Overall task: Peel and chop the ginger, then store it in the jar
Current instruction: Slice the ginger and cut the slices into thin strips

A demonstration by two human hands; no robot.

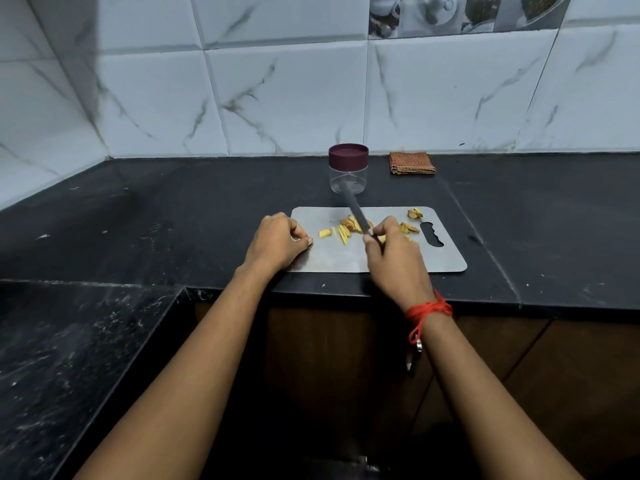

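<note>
Right hand [398, 252] grips a dark grey knife [356, 211] over the grey rectangular cutting board [436, 258]. Left hand [277, 242], fingers curled with nothing visible in them, rests on the board's left edge. Just beyond the board's far edge stands a clear plastic jar with a maroon lid [348, 169]. Yellow ginger strips [343, 232] lie mid-board.

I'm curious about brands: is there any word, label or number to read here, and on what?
None can be read. The jar and its lid carry no label, the cutting board is plain, and the picture tiles show only cups and bowls.
</note>
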